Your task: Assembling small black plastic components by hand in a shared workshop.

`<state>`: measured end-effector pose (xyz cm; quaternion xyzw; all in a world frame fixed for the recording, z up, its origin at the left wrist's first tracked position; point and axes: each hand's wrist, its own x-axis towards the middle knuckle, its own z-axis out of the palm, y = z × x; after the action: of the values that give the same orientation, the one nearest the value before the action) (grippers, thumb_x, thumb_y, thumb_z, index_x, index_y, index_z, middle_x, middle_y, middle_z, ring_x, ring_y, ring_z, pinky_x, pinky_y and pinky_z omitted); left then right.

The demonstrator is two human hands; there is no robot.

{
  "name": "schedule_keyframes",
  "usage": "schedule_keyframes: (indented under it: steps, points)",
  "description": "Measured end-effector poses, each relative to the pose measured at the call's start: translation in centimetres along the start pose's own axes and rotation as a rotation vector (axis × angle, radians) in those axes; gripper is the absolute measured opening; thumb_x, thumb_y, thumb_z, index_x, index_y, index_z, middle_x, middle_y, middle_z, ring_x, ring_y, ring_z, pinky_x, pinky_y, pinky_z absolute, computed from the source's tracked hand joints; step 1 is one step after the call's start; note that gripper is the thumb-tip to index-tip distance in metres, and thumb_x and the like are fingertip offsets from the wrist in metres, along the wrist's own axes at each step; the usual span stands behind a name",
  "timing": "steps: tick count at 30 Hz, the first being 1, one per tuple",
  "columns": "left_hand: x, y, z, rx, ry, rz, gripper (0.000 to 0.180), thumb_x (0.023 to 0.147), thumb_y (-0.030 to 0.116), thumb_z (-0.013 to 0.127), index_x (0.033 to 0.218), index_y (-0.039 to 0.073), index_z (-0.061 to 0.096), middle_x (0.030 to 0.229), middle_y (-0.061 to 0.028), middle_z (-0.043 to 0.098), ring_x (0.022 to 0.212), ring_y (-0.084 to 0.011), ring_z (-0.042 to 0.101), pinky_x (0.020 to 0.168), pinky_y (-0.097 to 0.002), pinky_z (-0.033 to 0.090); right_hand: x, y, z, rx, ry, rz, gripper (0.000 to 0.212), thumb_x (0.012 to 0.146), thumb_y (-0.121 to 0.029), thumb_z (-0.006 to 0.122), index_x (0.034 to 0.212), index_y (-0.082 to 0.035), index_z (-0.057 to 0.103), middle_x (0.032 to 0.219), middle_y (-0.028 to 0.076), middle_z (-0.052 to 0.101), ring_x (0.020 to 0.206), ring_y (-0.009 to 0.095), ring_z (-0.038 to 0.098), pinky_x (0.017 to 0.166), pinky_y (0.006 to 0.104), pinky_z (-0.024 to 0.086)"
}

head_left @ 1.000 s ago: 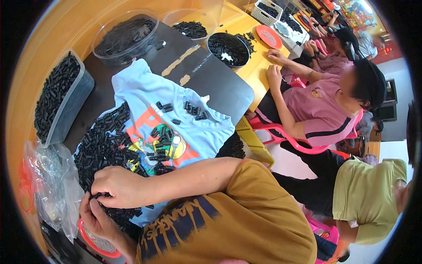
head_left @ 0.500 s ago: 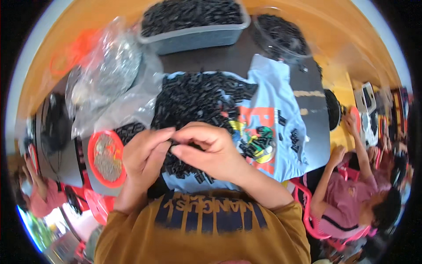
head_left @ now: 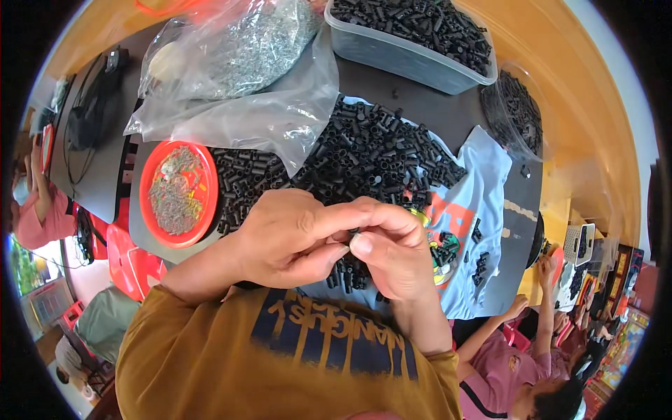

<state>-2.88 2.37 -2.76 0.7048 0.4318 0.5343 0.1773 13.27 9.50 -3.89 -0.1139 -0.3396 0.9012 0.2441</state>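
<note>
Both hands meet fingertip to fingertip above the near side of a heap of short black plastic tubes [head_left: 350, 154]. My left hand [head_left: 290, 238] is closed, its thumb and index finger pinched together. My right hand [head_left: 395, 248] is closed too, thumb against the bent index finger. A tiny dark piece [head_left: 355, 232] shows between the fingertips; the fingers cover most of it, so its shape is unclear. The heap lies partly on a light blue printed shirt [head_left: 483, 189]. Left of the heap, a red-orange plate [head_left: 213, 192] holds small grey metal bits.
A clear plastic bag [head_left: 245, 112] of silvery small parts lies far left. A grey tub [head_left: 406, 63] full of black parts and a round clear container [head_left: 518, 115] stand at the back. A person in pink [head_left: 504, 364] sits at right; red stools [head_left: 129, 255] stand left.
The view has turned, so the table's contents sit differently in the picture. My hands stay together at the fingertips, now lying further right in view, with the fingers slightly shifted.
</note>
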Motion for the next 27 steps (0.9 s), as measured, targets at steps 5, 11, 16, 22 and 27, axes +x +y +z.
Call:
schedule_keyframes:
  steps: [5, 11, 16, 22, 27]
  points:
    - [-0.08, 0.01, 0.26, 0.075, -0.029, -0.02, 0.061, 0.064, 0.002, 0.069, 0.122, 0.008, 0.052, 0.056, -0.0018, 0.052, 0.045, -0.0203, 0.052, 0.041, -0.0319, 0.037, 0.08, 0.05, -0.51, 0.038, -0.059, 0.039, 0.019, 0.08, 0.0, 0.063, 0.1, -0.001, 0.063, 0.103, 0.008, 0.057, 0.093, 0.014, 0.055, 0.08, 0.0256, 0.045]
    - [-0.05, 0.09, 0.08, 0.247, -0.107, 0.022, 0.067, 0.06, 0.012, 0.077, 0.122, 0.009, 0.052, 0.058, 0.0008, 0.053, 0.046, -0.0176, 0.053, 0.042, -0.0309, 0.037, -0.13, 0.02, -0.54, 0.098, -0.05, 0.122, 0.019, 0.081, -0.003, 0.064, 0.099, -0.001, 0.064, 0.102, 0.007, 0.057, 0.094, 0.014, 0.054, 0.08, 0.0262, 0.044]
    - [-0.5, 0.0, 0.46, 0.288, -0.079, 0.028, 0.07, 0.06, 0.014, 0.078, 0.123, 0.009, 0.05, 0.059, 0.0025, 0.053, 0.048, -0.0153, 0.053, 0.043, -0.0291, 0.036, -0.11, 0.02, -0.54, 0.04, -0.062, 0.106, 0.018, 0.081, -0.002, 0.063, 0.099, -0.001, 0.063, 0.102, 0.007, 0.056, 0.092, 0.014, 0.054, 0.079, 0.026, 0.044]
    - [-0.55, -0.02, 0.64, 0.327, -0.075, -0.009, 0.063, 0.061, 0.017, 0.078, 0.118, 0.007, 0.055, 0.058, 0.0018, 0.052, 0.046, -0.0153, 0.051, 0.042, -0.0295, 0.036, -0.03, 0.16, -0.84, 0.027, -0.056, 0.086, 0.017, 0.082, -0.003, 0.062, 0.1, 0.0, 0.063, 0.102, 0.006, 0.055, 0.092, 0.013, 0.053, 0.078, 0.0246, 0.043]
    - [-0.95, -0.23, 0.67, 0.318, -0.033, 0.021, 0.059, 0.064, 0.018, 0.077, 0.116, 0.004, 0.054, 0.06, 0.0002, 0.055, 0.046, -0.0165, 0.052, 0.041, -0.0292, 0.036, -0.03, -0.08, -0.32, 0.031, -0.026, 0.107, 0.015, 0.085, -0.004, 0.059, 0.099, 0.001, 0.063, 0.101, 0.007, 0.055, 0.09, 0.013, 0.054, 0.077, 0.0242, 0.044]
